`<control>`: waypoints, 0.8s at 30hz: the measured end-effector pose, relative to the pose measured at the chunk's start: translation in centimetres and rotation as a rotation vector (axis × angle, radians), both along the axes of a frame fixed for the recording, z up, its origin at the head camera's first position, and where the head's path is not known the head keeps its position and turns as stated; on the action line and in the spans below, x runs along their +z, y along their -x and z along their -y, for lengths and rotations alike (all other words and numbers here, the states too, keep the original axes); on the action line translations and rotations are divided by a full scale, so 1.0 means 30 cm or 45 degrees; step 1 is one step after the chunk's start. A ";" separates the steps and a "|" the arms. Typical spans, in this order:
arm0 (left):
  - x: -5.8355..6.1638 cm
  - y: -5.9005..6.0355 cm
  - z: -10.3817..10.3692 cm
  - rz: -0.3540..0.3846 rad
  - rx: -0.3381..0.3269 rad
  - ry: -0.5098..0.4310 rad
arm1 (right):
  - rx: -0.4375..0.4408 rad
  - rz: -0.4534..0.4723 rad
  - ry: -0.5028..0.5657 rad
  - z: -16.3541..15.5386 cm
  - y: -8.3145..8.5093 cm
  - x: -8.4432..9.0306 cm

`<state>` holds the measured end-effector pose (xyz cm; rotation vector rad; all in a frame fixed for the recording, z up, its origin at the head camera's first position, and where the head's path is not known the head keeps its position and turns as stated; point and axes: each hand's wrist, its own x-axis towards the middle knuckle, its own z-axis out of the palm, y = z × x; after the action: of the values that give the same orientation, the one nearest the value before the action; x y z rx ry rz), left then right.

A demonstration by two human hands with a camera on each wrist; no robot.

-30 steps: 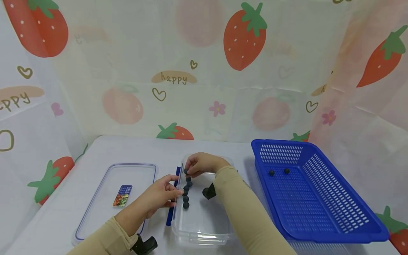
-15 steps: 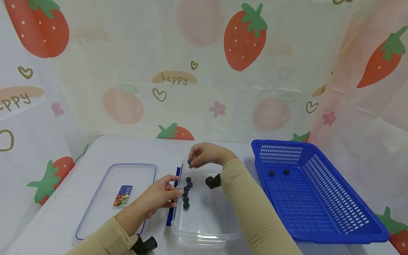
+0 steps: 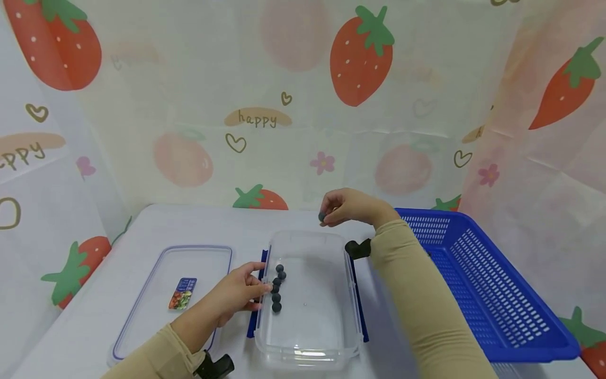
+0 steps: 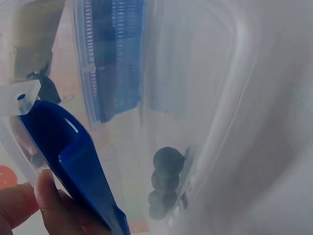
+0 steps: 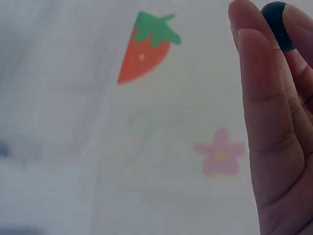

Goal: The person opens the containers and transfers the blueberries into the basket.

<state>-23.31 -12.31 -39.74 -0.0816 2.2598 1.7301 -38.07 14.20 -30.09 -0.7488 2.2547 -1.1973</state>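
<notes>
Pinching a dark berry (image 3: 322,216) in its fingertips, the right hand (image 3: 347,207) hangs above the clear tub's (image 3: 307,337) twelve o'clock rim. With so light a pinch, the berry could slip and roll across the table (image 3: 213,223). The left hand (image 3: 236,295) grips the tub's nine o'clock rim by its blue clip (image 4: 73,152), beside five berries (image 3: 276,287) inside.

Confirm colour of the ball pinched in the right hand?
Dark blue-black ball, pinched by the right hand; right wrist view shows it best.

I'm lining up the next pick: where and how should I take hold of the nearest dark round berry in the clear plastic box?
Pinch the nearest dark round berry across its middle from above. It lies close to the left wall of the clear plastic box, touching the next berry, so finger and thumb fit front and right.
</notes>
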 end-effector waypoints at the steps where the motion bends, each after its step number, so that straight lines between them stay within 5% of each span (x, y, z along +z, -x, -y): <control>1: 0.001 -0.001 -0.001 0.000 0.000 0.001 | -0.016 -0.008 0.003 -0.028 0.000 0.008; 12: -0.008 -0.004 -0.008 -0.003 -0.001 0.042 | -0.216 -0.029 0.012 -0.359 -0.023 0.033; 24: -0.008 0.001 -0.004 -0.003 -0.015 0.033 | -0.330 0.113 0.062 -0.579 -0.042 -0.061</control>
<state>-23.34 -12.20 -39.97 -0.0710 2.2804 1.6960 -36.80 31.56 -31.92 -0.4192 2.3069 -1.3788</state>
